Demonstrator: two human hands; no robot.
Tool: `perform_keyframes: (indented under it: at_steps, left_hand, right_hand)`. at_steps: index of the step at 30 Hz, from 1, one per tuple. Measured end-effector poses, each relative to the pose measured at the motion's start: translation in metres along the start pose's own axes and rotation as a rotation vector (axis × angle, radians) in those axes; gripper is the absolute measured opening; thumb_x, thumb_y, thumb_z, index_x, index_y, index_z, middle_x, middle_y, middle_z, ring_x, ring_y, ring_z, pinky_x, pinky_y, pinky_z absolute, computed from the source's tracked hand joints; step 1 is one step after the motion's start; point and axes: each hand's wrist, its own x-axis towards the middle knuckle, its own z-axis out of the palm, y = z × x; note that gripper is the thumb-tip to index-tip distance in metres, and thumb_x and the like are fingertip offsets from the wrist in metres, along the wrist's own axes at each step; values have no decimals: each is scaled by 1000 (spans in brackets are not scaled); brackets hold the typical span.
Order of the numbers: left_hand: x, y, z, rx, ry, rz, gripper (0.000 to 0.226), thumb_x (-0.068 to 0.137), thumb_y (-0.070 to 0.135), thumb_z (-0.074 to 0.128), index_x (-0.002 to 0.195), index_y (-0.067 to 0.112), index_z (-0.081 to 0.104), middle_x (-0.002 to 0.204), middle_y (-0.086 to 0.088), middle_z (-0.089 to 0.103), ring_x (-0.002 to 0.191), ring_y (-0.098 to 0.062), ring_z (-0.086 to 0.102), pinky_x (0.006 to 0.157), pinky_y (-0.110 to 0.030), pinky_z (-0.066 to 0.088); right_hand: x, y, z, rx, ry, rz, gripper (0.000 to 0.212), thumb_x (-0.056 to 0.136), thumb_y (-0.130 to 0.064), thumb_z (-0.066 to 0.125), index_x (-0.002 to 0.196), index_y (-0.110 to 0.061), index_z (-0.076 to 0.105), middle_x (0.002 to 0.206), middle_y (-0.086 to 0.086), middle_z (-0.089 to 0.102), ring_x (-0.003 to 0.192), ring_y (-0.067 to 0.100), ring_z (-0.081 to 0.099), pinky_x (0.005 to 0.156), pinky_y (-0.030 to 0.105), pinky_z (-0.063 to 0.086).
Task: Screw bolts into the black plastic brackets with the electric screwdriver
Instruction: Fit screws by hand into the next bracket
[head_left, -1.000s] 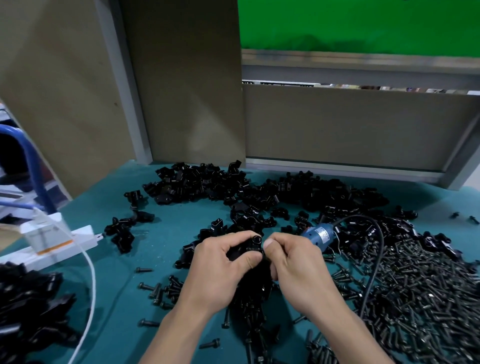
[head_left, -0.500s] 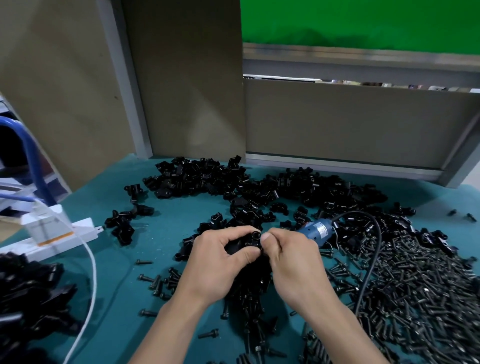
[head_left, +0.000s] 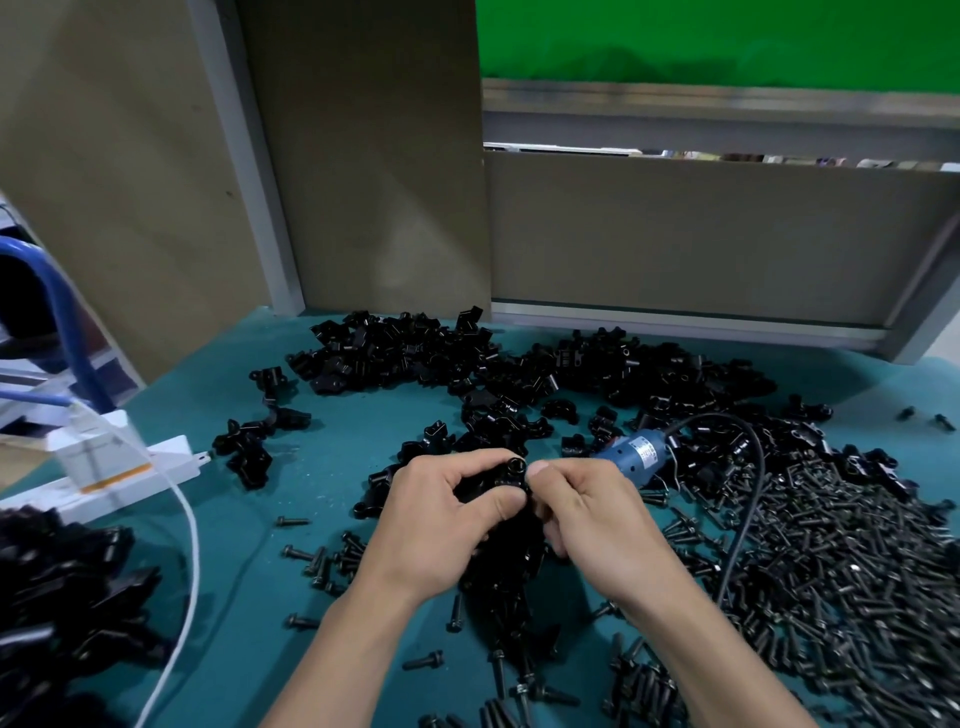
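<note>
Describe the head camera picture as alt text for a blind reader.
A person's left hand and right hand pinch one black plastic bracket over a teal table. A blue electric screwdriver lies just beyond them, a pile of brackets farther back, a heap of bolts at right.

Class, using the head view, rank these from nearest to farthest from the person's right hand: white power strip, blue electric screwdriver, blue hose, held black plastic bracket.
1. Black plastic bracket: pinched at the fingertips of the right hand.
2. Blue electric screwdriver: just behind the hand, to its right.
3. White power strip: well off to the left.
4. Blue hose: far left, beyond the strip.
</note>
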Motion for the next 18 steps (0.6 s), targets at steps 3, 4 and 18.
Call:
perform_keyframes:
  at_steps: [3,4,18]
  left_hand:
    - [0,0,2,1,-3,-15,31,88,30,81,119,33,77,83,4,79,66,-16,72,69,-34,60]
    - [0,1,3,2,-8,-12,32,88,29,81,119,33,77,82,5,79,63,-14,70,67,-32,59]
    - [0,3,-1,1,-31,-6,32,88,32,81,120,34,77,84,9,79,68,-16,73,68,-29,59]
  right_hand:
    - [0,-3,-5,5,-27,-29,28,104,-31,54,78,-23,62,62,-1,68,52,11,54,55,29,45]
    - [1,-3,-4,-5,0,-48,29,104,-28,55,77,-22,61,59,-1,66,51,10,51,54,28,44]
    - [-1,-2,4,-36,67,-32,49,103,-34,50,59,-14,42,49,-9,38,47,7,32,51,26,28]
